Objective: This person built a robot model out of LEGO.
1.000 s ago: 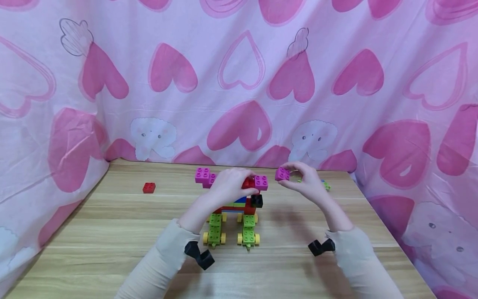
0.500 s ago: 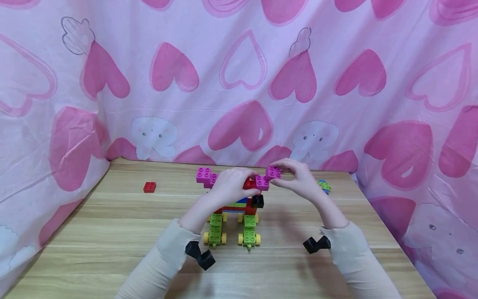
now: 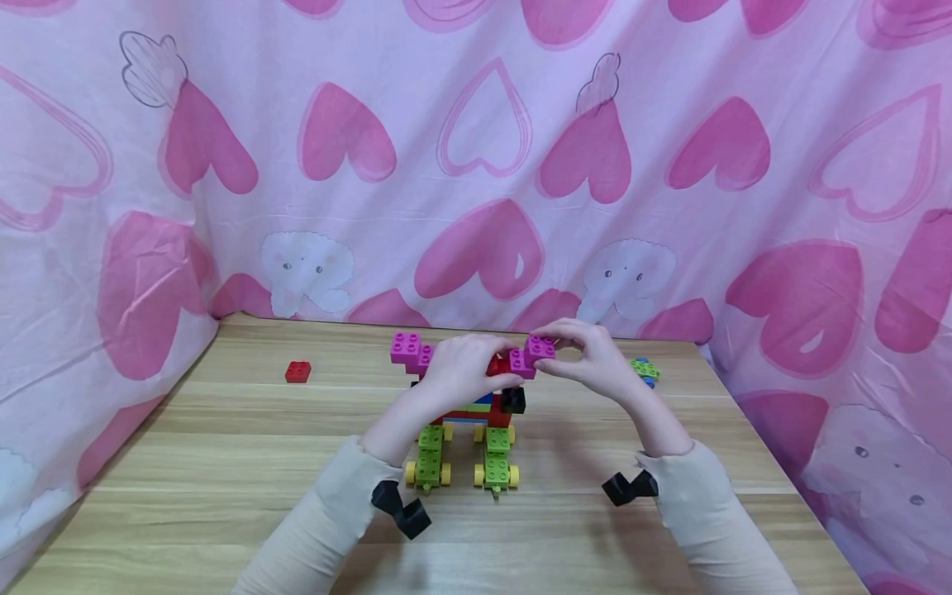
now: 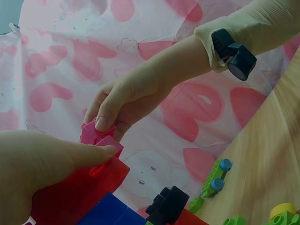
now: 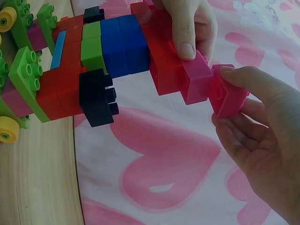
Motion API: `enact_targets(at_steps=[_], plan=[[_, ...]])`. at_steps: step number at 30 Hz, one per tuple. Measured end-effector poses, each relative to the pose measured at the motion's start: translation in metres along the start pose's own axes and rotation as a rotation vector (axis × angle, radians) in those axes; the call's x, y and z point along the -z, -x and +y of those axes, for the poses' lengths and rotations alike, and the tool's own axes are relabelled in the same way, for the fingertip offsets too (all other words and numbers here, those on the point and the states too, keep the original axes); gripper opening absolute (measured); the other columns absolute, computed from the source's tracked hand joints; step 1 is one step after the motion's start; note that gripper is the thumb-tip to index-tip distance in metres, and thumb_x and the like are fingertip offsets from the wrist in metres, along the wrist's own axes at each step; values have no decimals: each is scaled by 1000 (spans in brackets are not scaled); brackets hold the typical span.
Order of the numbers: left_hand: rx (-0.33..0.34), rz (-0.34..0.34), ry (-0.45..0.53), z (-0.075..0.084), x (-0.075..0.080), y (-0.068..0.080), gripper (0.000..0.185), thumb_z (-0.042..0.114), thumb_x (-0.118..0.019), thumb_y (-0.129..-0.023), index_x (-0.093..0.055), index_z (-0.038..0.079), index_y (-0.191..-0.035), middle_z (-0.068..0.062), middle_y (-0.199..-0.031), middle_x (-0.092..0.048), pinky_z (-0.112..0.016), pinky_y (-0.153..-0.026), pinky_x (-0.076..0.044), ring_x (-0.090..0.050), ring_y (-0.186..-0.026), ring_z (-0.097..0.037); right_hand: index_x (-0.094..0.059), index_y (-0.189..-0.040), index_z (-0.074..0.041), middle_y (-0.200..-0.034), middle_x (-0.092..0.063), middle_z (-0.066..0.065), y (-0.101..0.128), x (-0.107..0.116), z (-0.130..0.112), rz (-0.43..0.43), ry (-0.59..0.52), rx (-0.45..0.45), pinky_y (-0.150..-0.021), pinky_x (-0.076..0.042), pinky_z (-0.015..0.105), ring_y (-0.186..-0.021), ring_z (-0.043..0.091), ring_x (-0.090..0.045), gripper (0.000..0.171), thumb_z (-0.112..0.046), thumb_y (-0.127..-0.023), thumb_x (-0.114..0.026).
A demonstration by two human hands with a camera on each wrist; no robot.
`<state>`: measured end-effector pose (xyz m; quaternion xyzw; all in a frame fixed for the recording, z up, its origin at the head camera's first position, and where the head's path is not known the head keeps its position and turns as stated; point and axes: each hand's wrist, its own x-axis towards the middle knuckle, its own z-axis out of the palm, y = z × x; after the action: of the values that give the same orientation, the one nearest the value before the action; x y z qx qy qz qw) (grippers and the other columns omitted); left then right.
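Observation:
A toy-brick figure stands mid-table in the head view. Its red top row (image 5: 161, 70) sits over blue bricks (image 5: 124, 44), with a black brick (image 3: 513, 400) at the side and green wheeled bases (image 3: 497, 469) below. My left hand (image 3: 463, 364) grips the red top row from above, its thumb along the near side and partly hiding the bricks. A magenta brick (image 5: 196, 79) juts from the row's right end. Against its outer end, my right hand (image 3: 591, 354) pinches another magenta brick (image 5: 227, 96) between thumb and fingers, slightly tilted; full seating cannot be told.
More magenta bricks (image 3: 406, 349) form the figure's left end. One loose red brick (image 3: 298, 372) lies at the table's back left. Behind the right hand is a green piece with blue wheels (image 3: 645, 372). A pink heart-print curtain (image 3: 476, 248) borders the wooden table (image 3: 260, 496).
My right hand has moved left with its magenta brick, from apart to against the figure's right-hand magenta brick. The left hand has kept its grip in place.

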<state>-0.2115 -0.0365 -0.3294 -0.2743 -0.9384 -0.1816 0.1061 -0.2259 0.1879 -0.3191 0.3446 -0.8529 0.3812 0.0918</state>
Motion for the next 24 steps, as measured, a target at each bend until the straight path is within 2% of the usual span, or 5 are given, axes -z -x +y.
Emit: enact_targets(at_steps=[7, 16, 24], plan=[[14, -5, -20, 1, 0, 0, 47, 50, -70, -86, -67, 24, -125, 5, -109, -73, -27, -70, -51, -67, -95, -13, -70, -115, -3, -106, -71, 8, 1, 0, -1, -4, 11, 10, -82, -56, 26, -91, 15, -66, 35, -7, -82, -78], [50, -22, -3, 3, 0, 0, 47, 50, -69, -87, -67, 23, -125, 4, -115, -72, -30, -76, -52, -67, -100, -15, -71, -113, -6, -103, -72, 5, 1, -2, -3, 3, 55, 30, -80, -55, 26, -87, 14, -66, 33, -11, -82, -79], [54, -25, -1, 3, 0, 0, 46, 49, -68, -88, -67, 23, -126, 3, -116, -72, -32, -77, -52, -67, -101, -16, -71, -113, -4, -101, -71, 6, -2, -1, -6, -21, 78, 44, -79, -56, 26, -85, 15, -66, 33, -9, -81, -79]])
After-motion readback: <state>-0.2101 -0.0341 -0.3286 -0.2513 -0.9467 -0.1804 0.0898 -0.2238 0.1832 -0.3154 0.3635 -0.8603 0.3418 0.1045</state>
